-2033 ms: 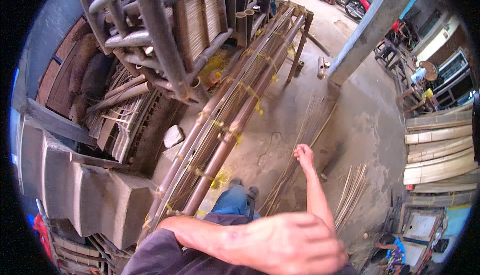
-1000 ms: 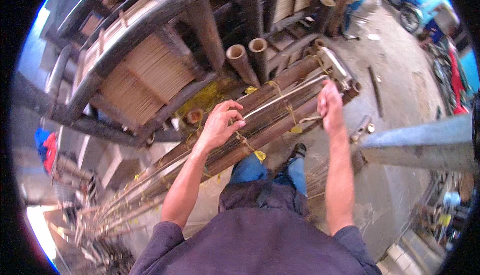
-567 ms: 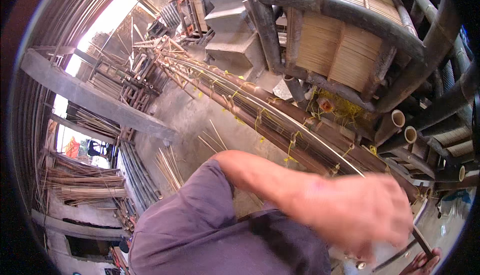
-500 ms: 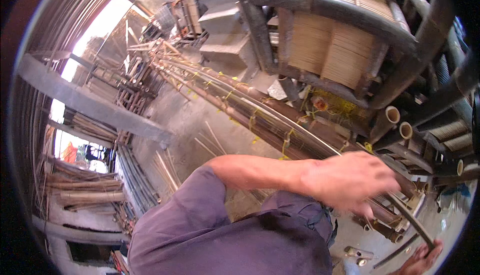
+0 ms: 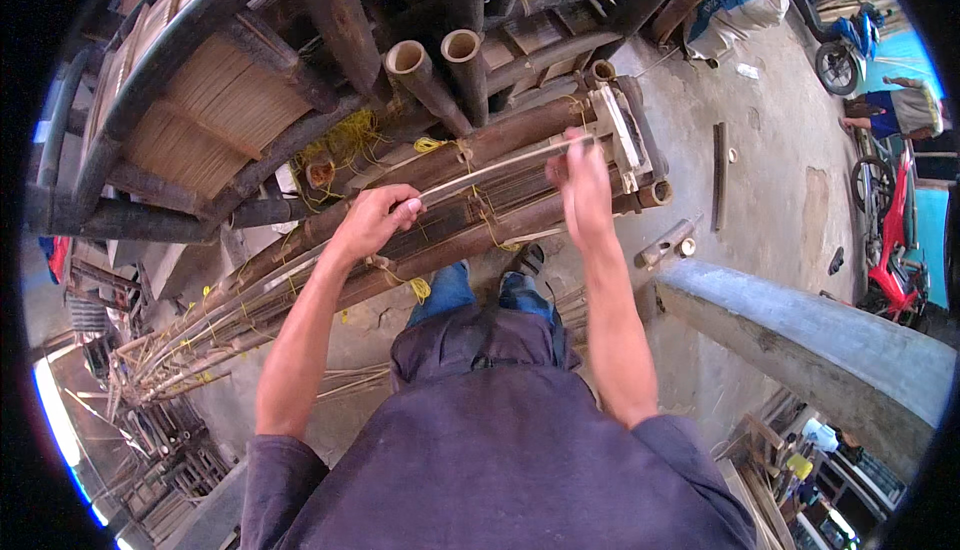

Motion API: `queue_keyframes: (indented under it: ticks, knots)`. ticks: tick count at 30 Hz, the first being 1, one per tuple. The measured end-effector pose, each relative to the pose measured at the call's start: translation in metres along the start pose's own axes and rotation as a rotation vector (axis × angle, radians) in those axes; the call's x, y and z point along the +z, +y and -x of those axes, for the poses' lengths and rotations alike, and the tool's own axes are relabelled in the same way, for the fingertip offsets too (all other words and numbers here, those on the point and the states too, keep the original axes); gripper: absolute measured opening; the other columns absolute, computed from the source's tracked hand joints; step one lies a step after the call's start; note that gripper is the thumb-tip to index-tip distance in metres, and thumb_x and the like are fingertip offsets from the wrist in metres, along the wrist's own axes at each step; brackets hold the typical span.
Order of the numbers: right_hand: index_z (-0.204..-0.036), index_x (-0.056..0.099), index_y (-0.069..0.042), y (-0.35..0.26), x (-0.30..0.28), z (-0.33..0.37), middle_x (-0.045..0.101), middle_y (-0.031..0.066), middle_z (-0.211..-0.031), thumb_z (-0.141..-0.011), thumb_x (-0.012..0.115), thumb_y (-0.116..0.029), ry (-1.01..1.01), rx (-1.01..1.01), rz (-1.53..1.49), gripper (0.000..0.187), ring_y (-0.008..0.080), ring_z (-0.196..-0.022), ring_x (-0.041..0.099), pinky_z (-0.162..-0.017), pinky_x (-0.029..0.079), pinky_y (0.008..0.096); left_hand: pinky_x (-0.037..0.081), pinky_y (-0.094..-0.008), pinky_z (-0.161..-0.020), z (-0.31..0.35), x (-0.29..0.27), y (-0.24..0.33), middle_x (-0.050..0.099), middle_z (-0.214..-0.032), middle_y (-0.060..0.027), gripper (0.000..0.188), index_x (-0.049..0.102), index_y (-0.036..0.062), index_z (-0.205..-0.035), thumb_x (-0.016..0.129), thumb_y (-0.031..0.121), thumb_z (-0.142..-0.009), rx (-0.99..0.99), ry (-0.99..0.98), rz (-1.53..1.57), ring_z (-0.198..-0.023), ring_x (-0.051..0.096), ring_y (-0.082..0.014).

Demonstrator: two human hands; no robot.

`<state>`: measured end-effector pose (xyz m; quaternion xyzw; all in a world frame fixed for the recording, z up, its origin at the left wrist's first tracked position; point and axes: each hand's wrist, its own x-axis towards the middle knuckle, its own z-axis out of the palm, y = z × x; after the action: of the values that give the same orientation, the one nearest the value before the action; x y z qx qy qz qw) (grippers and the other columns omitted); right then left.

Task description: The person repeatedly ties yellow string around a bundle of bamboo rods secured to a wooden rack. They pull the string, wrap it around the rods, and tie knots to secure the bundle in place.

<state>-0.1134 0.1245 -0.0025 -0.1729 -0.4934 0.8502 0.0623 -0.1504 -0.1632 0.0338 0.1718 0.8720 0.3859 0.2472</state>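
A long, thin bamboo strip [image 5: 485,170] runs between my hands above a long rack of brown bamboo poles [image 5: 530,218]. My left hand [image 5: 375,222] is closed around the strip, with the thumb along it. Near the strip's right end, my right hand [image 5: 582,190] is closed on it too, slightly blurred. Under the strip, more thin strips lie lengthwise between the poles. Yellow twine [image 5: 418,290] is tied round the rack at several points. Pale slats [image 5: 617,140] cross the rack's right end.
Dark bamboo furniture with woven panels [image 5: 215,100] stands beyond the rack. A concrete post [image 5: 810,335] is at the right. A short bamboo piece [image 5: 668,242] and a dark strip [image 5: 720,178] lie on the floor. Farther right are a red motorbike [image 5: 892,265] and another person [image 5: 905,110].
The view has swung to the right end of the rack. My left arm no longer reaches across my body. Both hands now appear over the rack, with the strip stretched between them.
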Motion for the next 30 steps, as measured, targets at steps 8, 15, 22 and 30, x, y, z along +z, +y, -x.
queue_keyframes:
  ticks: [8,15,22,30]
  knots:
    - [-0.141,0.027,0.001,0.092,-0.106,0.175,0.06,0.008,-0.1,-0.089,0.059,-0.016,-0.318,0.467,0.506,0.064,0.0147,-0.092,0.058,-0.083,0.047,0.0288,0.05,-0.0378,-0.071,-0.019,0.065,-0.002,0.066,-0.091,-0.0153,0.016,0.066,0.0025,-0.093,0.066,0.015,-0.083,0.154,0.312,-0.224,-0.084,0.064,-0.033]
    - [-0.1,0.066,0.001,0.083,-0.021,0.1,0.066,0.0093,-0.085,-0.088,0.061,-0.026,-0.644,0.44,0.732,0.029,0.0188,-0.084,0.061,-0.078,0.047,0.0346,0.052,-0.0405,-0.064,-0.02,0.094,0.009,0.068,-0.09,-0.0092,0.014,0.068,0.0125,-0.093,0.064,0.022,-0.083,0.09,0.457,-0.285,-0.078,0.066,-0.0306]
    - [-0.092,0.066,-0.006,-0.119,0.182,0.02,0.059,0.0114,-0.08,-0.081,0.064,-0.014,-1.397,-0.792,1.235,0.014,0.0271,-0.073,0.059,-0.064,0.046,0.0397,0.049,-0.0424,-0.071,-0.022,0.134,-0.022,0.066,-0.082,-0.0111,0.016,0.065,0.0091,-0.089,0.064,0.023,-0.083,0.172,0.856,-0.347,-0.073,0.063,-0.0318]
    - [-0.117,0.062,-0.015,0.094,0.061,-0.143,0.056,0.0205,-0.126,-0.087,0.046,-0.051,-0.803,-0.08,1.79,0.05,0.0335,-0.113,0.057,-0.093,0.047,0.0417,0.048,-0.043,-0.067,-0.029,0.115,0.02,0.066,-0.076,-0.0129,0.011,0.067,0.008,-0.087,0.061,0.017,-0.084,0.239,0.592,-0.175,-0.072,0.063,-0.0324]
